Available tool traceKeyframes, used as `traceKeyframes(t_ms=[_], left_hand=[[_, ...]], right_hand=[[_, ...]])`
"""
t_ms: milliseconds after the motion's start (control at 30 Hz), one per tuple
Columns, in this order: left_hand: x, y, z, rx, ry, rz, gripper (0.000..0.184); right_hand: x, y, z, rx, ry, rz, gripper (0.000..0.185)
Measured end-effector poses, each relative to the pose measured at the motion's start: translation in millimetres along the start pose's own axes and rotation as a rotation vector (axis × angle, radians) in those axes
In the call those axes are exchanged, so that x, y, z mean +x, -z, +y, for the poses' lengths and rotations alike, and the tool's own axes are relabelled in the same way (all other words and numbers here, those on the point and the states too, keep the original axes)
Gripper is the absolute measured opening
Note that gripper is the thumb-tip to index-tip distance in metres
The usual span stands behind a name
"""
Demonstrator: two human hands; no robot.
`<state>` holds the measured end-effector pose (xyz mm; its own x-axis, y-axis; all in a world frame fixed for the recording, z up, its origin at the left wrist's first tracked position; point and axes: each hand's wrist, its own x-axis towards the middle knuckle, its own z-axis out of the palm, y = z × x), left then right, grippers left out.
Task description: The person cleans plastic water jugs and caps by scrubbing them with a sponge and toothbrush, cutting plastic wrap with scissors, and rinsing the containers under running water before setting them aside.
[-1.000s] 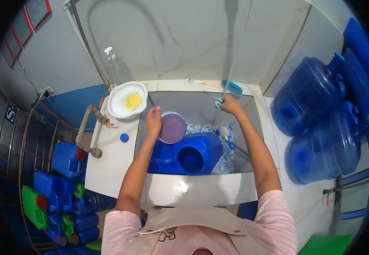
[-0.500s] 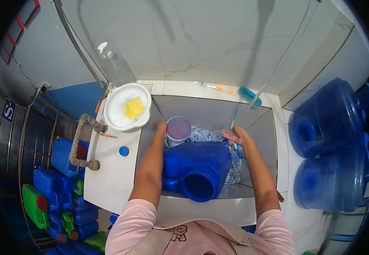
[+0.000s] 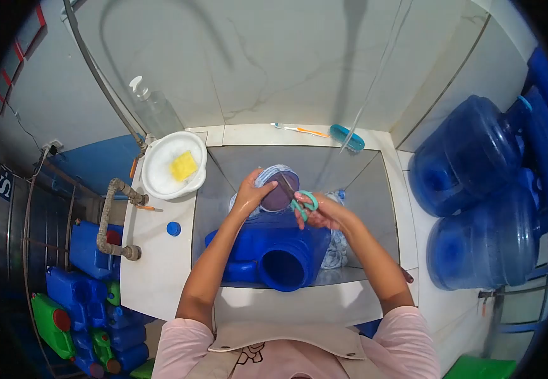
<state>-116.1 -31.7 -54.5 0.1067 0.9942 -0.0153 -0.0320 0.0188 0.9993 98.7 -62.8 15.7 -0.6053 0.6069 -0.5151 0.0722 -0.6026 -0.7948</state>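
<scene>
My left hand (image 3: 249,194) grips a round purple lid-like piece (image 3: 276,196) with a white-and-blue banded rim, its thumb on the flat face. My right hand (image 3: 324,213) is closed around scissors (image 3: 310,201) with teal handles. Their blades lie against the lid-like piece; whether they are apart I cannot tell. Just below both hands, a large blue jug (image 3: 312,252) lies on its side in the grey sink (image 3: 375,202), its round mouth towards me. Partly hidden behind the jug is a heap of pale, crumpled strips (image 3: 336,251).
On the left ledge are a white basin (image 3: 172,187) with suds and a yellow sponge (image 3: 184,166), a blue cap (image 3: 173,228) and a pipe tap (image 3: 107,224). A toothbrush (image 3: 302,131) and teal brush (image 3: 347,138) lie behind the sink. Large blue bottles (image 3: 457,158) stand right.
My left hand has lifted the round piece up and right. My right hand has come left, bringing the scissors to it. The whole view has shifted slightly.
</scene>
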Motion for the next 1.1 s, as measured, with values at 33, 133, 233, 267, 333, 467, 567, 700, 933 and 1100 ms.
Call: traceKeyframes(t_ms=[33, 133, 233, 267, 333, 467, 567, 700, 933, 1100], left_hand=[[-4.0, -2.1, 8.3, -0.001, -0.034, 0.003, 0.031], [-14.5, -7.7, 22.8, -0.101, -0.025, 0.048, 0.028], [-23.8, -9.7, 37.2, -0.22, 0.016, 0.027, 0.026], [-27.3, -11.0, 42.0, -0.216, 0.009, 0.023, 0.026], [-34.9, -13.9, 49.3, -0.228, 0.009, 0.03, 0.026], [-39.8, -15.3, 51.4, -0.243, -0.007, 0.058, 0.026], [-43.4, -11.4, 54.8, -0.146, -0.074, 0.107, 0.026], [-57.4, -19.5, 42.0, 0.062, -0.155, 0.113, 0.028], [-59.0, 15.1, 68.8, 0.228, -0.061, 0.085, 0.027], [-61.1, 22.5, 86.7, 0.307, -0.176, -0.123, 0.023]], right_hand=[[-1.5, -5.2, 2.0, -0.008, 0.004, 0.0, 0.051], [-2.8, -13.2, 9.7, 0.173, 0.039, -0.11, 0.052], [-3.5, -24.5, 15.0, 0.212, 0.129, -0.144, 0.052], [-7.8, -27.4, 16.9, 0.239, 0.148, -0.154, 0.05], [-13.2, -37.1, 18.8, 0.179, 0.171, -0.086, 0.048], [-22.7, -57.9, 17.3, 0.045, 0.236, 0.049, 0.041], [-29.6, -72.1, 10.5, -0.064, 0.281, 0.128, 0.04], [-9.4, -75.0, 20.1, -0.209, 0.4, 0.336, 0.04], [-22.1, -62.9, -26.9, -0.808, 0.767, 0.535, 0.027], [-6.4, -70.5, -45.4, -1.184, 1.095, 0.404, 0.028]])
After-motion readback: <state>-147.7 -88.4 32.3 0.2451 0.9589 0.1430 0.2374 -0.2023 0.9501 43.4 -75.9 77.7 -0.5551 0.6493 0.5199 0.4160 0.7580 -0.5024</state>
